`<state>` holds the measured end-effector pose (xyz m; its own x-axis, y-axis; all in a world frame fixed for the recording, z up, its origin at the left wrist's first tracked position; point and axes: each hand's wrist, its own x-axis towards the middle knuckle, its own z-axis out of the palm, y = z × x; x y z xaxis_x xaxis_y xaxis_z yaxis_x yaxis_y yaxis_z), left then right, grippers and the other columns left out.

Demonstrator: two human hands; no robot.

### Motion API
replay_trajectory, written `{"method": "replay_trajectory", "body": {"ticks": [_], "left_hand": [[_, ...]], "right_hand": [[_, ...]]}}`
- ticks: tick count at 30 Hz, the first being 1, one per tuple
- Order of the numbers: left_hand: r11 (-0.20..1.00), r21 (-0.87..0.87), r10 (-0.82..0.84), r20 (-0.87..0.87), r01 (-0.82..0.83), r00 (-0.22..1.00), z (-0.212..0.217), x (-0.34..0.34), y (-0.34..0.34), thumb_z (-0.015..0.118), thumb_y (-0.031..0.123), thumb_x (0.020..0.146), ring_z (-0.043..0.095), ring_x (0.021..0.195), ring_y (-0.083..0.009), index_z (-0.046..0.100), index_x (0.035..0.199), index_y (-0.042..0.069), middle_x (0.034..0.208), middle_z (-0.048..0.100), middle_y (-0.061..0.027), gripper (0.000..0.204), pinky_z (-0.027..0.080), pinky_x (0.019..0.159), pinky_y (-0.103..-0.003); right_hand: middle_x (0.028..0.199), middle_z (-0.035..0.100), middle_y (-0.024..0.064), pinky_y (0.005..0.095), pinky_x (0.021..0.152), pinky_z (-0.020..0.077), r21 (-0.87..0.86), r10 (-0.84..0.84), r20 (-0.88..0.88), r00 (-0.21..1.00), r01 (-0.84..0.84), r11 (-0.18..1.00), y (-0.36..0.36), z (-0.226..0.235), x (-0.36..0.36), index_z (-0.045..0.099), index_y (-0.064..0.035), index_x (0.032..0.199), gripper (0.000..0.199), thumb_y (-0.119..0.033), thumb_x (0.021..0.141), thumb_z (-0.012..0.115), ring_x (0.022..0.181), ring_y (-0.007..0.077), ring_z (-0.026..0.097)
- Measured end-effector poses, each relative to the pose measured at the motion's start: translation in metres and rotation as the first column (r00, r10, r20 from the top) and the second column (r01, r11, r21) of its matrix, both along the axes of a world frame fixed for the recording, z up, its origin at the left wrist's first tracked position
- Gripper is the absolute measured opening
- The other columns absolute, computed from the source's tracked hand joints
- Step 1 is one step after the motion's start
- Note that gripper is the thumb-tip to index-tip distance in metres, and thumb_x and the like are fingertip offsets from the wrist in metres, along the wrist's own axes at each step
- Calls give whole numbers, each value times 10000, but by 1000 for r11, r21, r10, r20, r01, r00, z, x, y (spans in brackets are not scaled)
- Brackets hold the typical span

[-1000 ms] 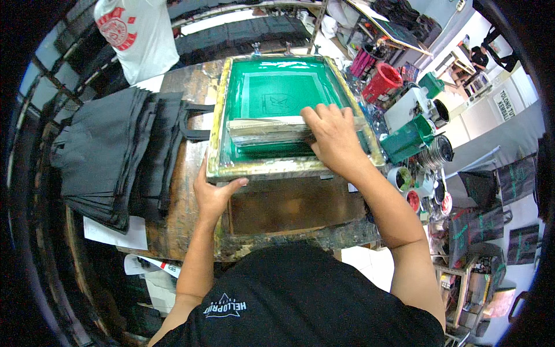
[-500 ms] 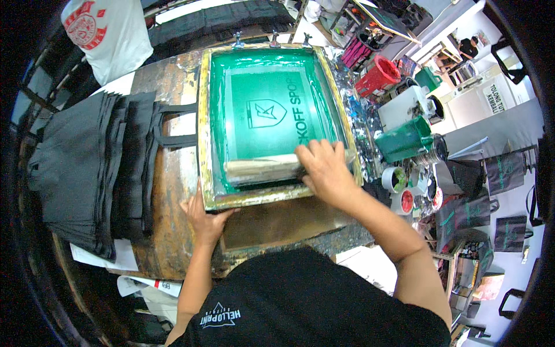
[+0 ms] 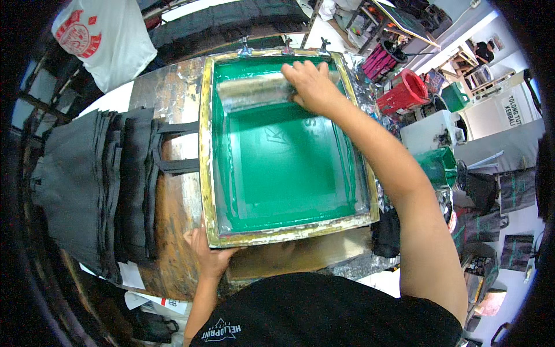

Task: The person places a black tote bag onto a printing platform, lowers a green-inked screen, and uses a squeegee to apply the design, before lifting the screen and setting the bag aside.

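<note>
- Lay flat on a worn brown wooden table (image 3: 173,87), just right of a stack of black fabric bags (image 3: 92,185): a wood-framed printing screen flooded with green ink (image 3: 277,156).
- Rested across the screen's far end: a long ink-smeared squeegee (image 3: 254,91).
- Clamped on the squeegee, fingers curled over it: right hand (image 3: 313,85).
- Gripped the screen's near-left corner, fingers hidden beneath: left hand (image 3: 208,257).

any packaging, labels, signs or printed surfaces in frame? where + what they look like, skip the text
White plastic bag: top left, hanging, red round print.
White sign: right edge, on a pale wall, rectangular, dark lettering.
Printing screen: centre, on the table, yellowed frame, green ink with a faint design; right hand at its far end, left hand on the near corner.
White paper: lower left, small red-and-black mark.
</note>
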<state>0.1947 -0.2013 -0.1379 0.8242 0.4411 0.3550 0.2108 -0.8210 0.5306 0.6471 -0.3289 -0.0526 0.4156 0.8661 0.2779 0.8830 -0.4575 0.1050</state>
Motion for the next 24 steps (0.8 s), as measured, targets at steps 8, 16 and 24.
{"method": "replay_trajectory", "body": {"ticks": [8,16,24], "left_hand": [[989,115,107,-111,-94,988,5,-5,-1,912,709,511,504,983,-316,585,1481,44,1043,555,-116,1222,341,938,-487],[987,162,24,-161,3,987,54,35,29,761,889,551,502,1124,-395,625,1447,67,1160,531,-175,1223,355,1018,-531],[915,346,-279,166,209,946,111,292,83,860,530,788,532,1271,-418,615,1411,69,1360,589,-224,813,408,1102,-518]], "right_hand": [[1250,657,117,652,939,465,-185,4,-154,988,-33,982,63,17,88,484,-128,1349,684,-253,806,880,1239,368,609],[1201,630,64,567,931,438,13,-71,22,997,70,997,43,8,69,508,-163,1343,645,-234,807,859,1175,304,606],[1119,659,47,533,918,426,215,-186,236,954,135,967,39,-37,50,622,-183,1278,362,-100,927,594,1078,276,616]]}}
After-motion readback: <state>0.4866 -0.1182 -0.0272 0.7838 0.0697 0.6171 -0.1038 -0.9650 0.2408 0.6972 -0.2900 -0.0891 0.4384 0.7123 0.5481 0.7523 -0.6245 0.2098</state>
